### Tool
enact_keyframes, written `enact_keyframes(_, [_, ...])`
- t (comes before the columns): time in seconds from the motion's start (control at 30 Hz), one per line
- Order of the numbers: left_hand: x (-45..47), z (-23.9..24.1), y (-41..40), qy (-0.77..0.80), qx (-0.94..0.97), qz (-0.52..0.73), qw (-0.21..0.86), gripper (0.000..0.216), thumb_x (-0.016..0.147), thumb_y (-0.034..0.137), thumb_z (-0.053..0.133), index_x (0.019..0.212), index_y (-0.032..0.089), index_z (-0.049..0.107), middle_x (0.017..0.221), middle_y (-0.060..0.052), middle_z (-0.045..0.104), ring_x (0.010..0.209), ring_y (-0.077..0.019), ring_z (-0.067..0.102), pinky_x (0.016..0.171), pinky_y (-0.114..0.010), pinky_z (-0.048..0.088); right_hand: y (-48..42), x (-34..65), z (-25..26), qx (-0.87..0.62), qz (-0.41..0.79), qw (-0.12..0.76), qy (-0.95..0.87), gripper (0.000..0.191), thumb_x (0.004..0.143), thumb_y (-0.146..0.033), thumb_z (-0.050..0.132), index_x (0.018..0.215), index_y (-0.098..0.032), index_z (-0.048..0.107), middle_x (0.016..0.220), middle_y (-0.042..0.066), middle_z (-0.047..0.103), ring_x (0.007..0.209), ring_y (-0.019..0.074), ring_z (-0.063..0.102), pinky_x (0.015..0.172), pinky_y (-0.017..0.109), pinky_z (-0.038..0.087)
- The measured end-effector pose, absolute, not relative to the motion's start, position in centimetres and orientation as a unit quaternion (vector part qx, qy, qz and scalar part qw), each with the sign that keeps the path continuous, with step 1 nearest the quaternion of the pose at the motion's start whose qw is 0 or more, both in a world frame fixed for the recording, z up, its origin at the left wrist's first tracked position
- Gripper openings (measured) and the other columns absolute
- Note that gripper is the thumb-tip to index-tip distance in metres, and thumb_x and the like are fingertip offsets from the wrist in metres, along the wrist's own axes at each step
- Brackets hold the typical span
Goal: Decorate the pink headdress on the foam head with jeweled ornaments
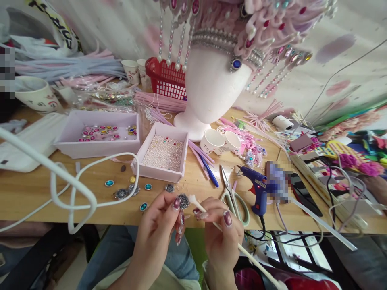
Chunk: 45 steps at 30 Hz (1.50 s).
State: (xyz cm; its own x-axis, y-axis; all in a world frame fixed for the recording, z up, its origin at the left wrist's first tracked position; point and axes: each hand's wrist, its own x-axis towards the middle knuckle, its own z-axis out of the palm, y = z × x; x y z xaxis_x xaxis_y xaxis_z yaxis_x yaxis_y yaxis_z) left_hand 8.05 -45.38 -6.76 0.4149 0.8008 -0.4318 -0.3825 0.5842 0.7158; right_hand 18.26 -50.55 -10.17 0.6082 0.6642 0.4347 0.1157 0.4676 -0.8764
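My left hand (160, 225) pinches a small round silver-grey beaded piece (183, 200) between thumb and fingertips. In my right hand (223, 233) is a long, thin cream-coloured fuzzy stem (255, 262), held between thumb and fingers; its frayed white tip (192, 199) points at the silver piece, very close to it. Whether the two touch I cannot tell. On the table near my left hand lie several oval teal gems (143, 206) and more dark silver pieces (121, 194). Scissors (231, 197) with pale green handles lie just beyond my right hand.
A blue glue gun (256, 185) stands right of the scissors. Behind are a box of pearl beads (165, 153), a box of gems (96, 139), paper cups (212, 139) and a white mannequin head (211, 88) wearing a pink headdress. A white cable (72, 189) loops across the left.
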Motion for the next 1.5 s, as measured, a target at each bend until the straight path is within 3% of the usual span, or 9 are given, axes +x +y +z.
enact_keyframes(0.27, [7.5,-6.8,-45.1,0.373,0.221,0.41,0.802,0.042,0.07,0.047,0.084,0.065,0.018,0.054,0.054,0.007,0.049,0.045,-0.0045,0.042,0.042,-0.015,0.033,-51.8,19.6,-9.5,-0.537,0.104,0.715,-0.436,0.047,0.103,-0.032,0.043,0.069,-0.023,0.074,0.056,0.0,0.065,0.05,0.0141,0.057,0.051,0.028,0.043])
enact_keyframes(0.43, [6.3,-6.8,-44.8,0.394,0.221,0.42,0.787,0.04,0.067,0.047,0.086,0.068,0.018,0.059,0.054,0.006,0.05,0.045,-0.0049,0.041,0.042,-0.016,0.034,-50.6,23.5,-8.4,-0.728,-0.043,0.494,-0.474,0.025,0.087,-0.034,0.072,0.066,-0.021,0.065,0.052,-0.006,0.053,0.047,0.0102,0.048,0.047,0.024,0.037])
enact_keyframes(0.57, [5.9,-6.6,-44.6,0.42,0.216,0.423,0.774,0.039,0.064,0.046,0.087,0.068,0.018,0.061,0.054,0.006,0.05,0.045,-0.0048,0.041,0.042,-0.015,0.033,-48.3,25.3,-7.5,-0.742,0.052,0.352,-0.568,0.013,0.092,-0.034,0.065,0.09,-0.023,0.072,0.085,0.001,0.074,0.077,0.0173,0.068,0.069,0.027,0.05])
enact_keyframes(0.7, [6.1,-6.0,-44.6,0.435,0.217,0.417,0.768,0.038,0.065,0.046,0.085,0.067,0.017,0.06,0.054,0.006,0.048,0.045,-0.0044,0.038,0.041,-0.015,0.03,-46.9,26.0,-7.1,-0.738,0.087,0.265,-0.615,0.037,0.096,-0.02,0.051,0.13,-0.026,0.063,0.123,0.008,0.072,0.113,0.0259,0.066,0.093,0.039,0.051])
enact_keyframes(0.77, [6.2,-5.8,-44.5,0.428,0.227,0.406,0.775,0.038,0.068,0.046,0.083,0.068,0.017,0.058,0.055,0.006,0.048,0.045,-0.0044,0.038,0.042,-0.016,0.03,-47.2,25.8,-6.8,-0.742,0.067,0.287,-0.602,0.036,0.096,-0.017,0.048,0.125,-0.026,0.067,0.115,0.008,0.075,0.106,0.0255,0.069,0.087,0.039,0.053])
enact_keyframes(0.87, [6.0,-6.0,-44.4,0.398,0.248,0.376,0.799,0.037,0.07,0.044,0.082,0.068,0.017,0.057,0.056,0.005,0.05,0.045,-0.0044,0.04,0.042,-0.016,0.03,-48.7,24.3,-6.1,-0.709,0.065,0.423,-0.561,0.018,0.095,-0.022,0.06,0.106,-0.025,0.074,0.096,0.005,0.078,0.088,0.0207,0.072,0.077,0.033,0.055])
enact_keyframes(1.07, [5.3,-7.3,-44.7,0.285,0.296,0.297,0.862,0.039,0.077,0.05,0.078,0.068,0.018,0.058,0.05,0.005,0.051,0.04,-0.0055,0.041,0.04,-0.017,0.031,-49.5,20.0,-6.1,-0.504,0.299,0.609,-0.534,0.027,0.088,-0.044,0.072,0.111,-0.03,0.077,0.105,0.006,0.078,0.098,0.0199,0.07,0.079,0.031,0.06])
enact_keyframes(1.2, [5.5,-7.7,-45.1,0.253,0.32,0.298,0.863,0.036,0.083,0.05,0.073,0.073,0.017,0.063,0.052,0.005,0.05,0.042,-0.0053,0.042,0.042,-0.016,0.033,-48.9,18.7,-7.5,-0.458,0.36,0.651,-0.487,0.025,0.087,-0.046,0.073,0.107,-0.033,0.079,0.107,0.005,0.078,0.103,0.02,0.072,0.092,0.035,0.059])
enact_keyframes(1.5, [5.7,-7.5,-45.4,0.235,0.333,0.305,0.861,0.037,0.086,0.048,0.072,0.07,0.018,0.057,0.054,0.005,0.049,0.046,-0.0061,0.039,0.045,-0.018,0.03,-49.2,19.3,-8.0,-0.43,0.392,0.648,-0.493,0.024,0.083,-0.044,0.078,0.106,-0.037,0.079,0.108,0.003,0.077,0.103,0.0183,0.072,0.093,0.033,0.059])
